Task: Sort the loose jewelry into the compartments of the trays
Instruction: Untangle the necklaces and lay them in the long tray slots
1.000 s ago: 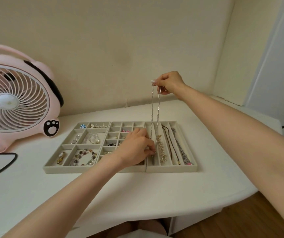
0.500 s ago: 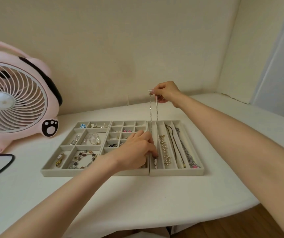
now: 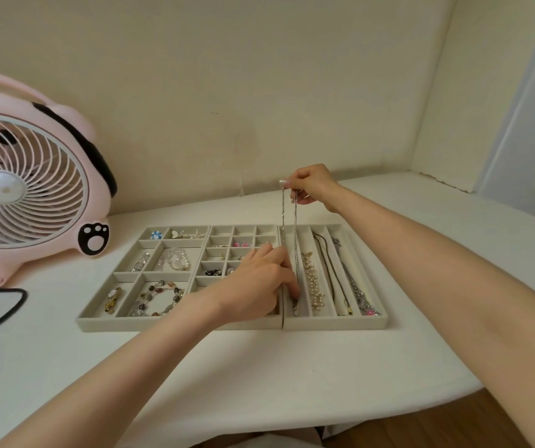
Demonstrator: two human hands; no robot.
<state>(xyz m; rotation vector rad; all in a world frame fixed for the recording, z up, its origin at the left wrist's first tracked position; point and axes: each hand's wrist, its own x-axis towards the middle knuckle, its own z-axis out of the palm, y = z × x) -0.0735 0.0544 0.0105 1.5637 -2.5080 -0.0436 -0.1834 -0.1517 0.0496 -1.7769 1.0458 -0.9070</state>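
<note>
Pink fan [image 3: 30, 189] at far left on the white table [image 3: 259, 383], same spot as before.

Left hand [image 3: 256, 286]: over the right edge of the small-cell tray [image 3: 243, 226]. Fingers are curled down onto the lower part of the silver chain [image 3: 295, 227]. Thumb hidden, so I cannot tell pinch from press.

Chain: hangs doubled into the leftmost slot of the long-slot tray [image 3: 334, 322].

Right hand [image 3: 311, 184]: pinches the chain's top above the tray's far end.

Versus 1.0 s ago: right hand lower. The chain's end now lies on the slot floor near the front wall; earlier it was up at the left fingertips.

Pearl strand [image 3: 313, 282] in the next slot right, unmoved.
</note>
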